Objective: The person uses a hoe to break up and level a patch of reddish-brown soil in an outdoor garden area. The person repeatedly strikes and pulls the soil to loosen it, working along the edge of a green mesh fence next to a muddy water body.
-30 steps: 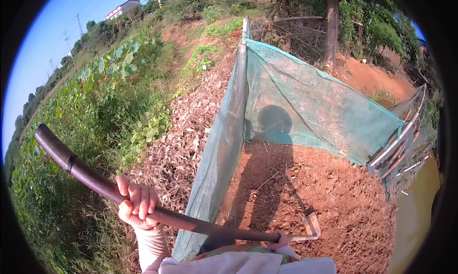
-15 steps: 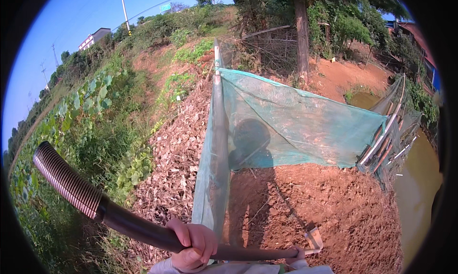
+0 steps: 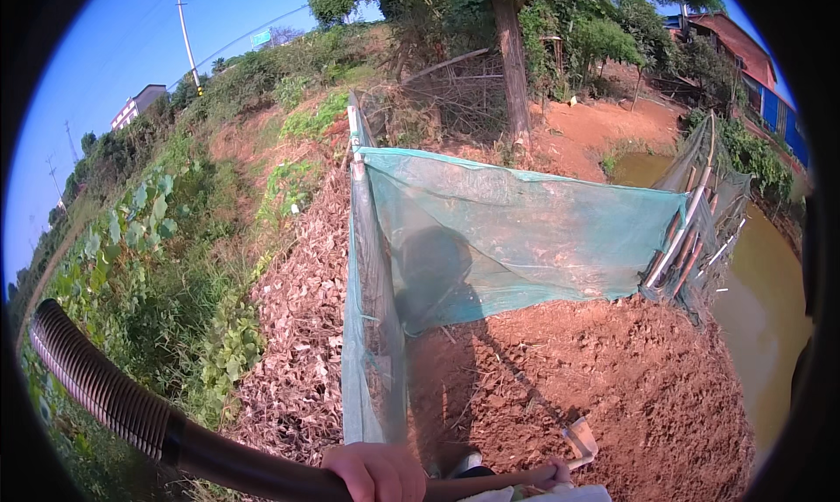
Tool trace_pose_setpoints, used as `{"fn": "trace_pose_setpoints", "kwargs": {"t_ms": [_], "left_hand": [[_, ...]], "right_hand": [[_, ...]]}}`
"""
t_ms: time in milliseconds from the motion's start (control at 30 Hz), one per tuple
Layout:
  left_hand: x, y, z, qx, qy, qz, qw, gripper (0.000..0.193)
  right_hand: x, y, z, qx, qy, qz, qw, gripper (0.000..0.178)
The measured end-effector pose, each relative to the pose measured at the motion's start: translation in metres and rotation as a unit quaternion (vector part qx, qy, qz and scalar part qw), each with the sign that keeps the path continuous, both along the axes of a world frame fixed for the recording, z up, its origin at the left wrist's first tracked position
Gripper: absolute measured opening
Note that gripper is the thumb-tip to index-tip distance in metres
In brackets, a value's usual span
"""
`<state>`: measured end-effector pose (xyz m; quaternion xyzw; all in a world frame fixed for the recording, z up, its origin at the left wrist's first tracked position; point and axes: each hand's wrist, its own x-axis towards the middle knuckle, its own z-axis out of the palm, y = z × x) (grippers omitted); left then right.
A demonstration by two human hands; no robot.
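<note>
Head view: one hoe [image 3: 254, 470] is being gripped by two hands, left hand [image 3: 378, 472] and right hand [image 3: 553, 473], fingers being curled round its handle. One blade [image 3: 581, 439] is being held at the soil [image 3: 647, 397], contact being unclear. Positioning is seemingly being done; steady two-handed guiding is presumably being called for next.

Passable above the loose reddish-brown soil [image 3: 647, 379], from middle to right. Blocked on the far side by the green mesh net [image 3: 542, 231], and on the left by its narrow side panel [image 3: 363, 379]. Obstructed at the far right by the leaning bundle of thin poles [image 3: 685, 233]. Barred at the near side by the long dark-brown handle with ribbed end [image 3: 249, 469], gripped by left hand [image 3: 378, 473] and right hand [image 3: 552, 474].
</note>
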<state>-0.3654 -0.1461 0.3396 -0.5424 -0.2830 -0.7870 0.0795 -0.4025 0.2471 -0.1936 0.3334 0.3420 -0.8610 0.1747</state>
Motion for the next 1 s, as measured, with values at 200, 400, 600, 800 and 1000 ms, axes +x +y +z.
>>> {"fn": "trace_pose_setpoints", "kwargs": {"t_ms": [200,400,600,800,1000], "left_hand": [[-0.054,-0.004,-0.001,-0.081,0.055,-0.089,0.991,0.032],[-0.112,0.021,0.006,-0.072,0.099,-0.146,0.982,0.025],[-0.173,0.045,0.006,-0.078,0.130,-0.228,0.962,0.011],[-0.195,0.054,-0.002,-0.067,0.097,-0.224,0.967,0.011],[-0.206,0.049,-0.008,-0.056,0.072,-0.182,0.979,0.021]], "right_hand": [[-0.016,-0.054,0.073,-0.065,-0.043,-0.015,0.997,0.017],[-0.041,-0.048,0.099,-0.058,-0.023,-0.045,0.997,0.020],[-0.070,-0.049,0.121,-0.003,-0.073,-0.085,0.994,0.021],[-0.085,-0.059,0.140,-0.055,-0.074,-0.121,0.988,0.013],[-0.094,-0.062,0.142,-0.070,-0.041,-0.102,0.992,0.014]]}}
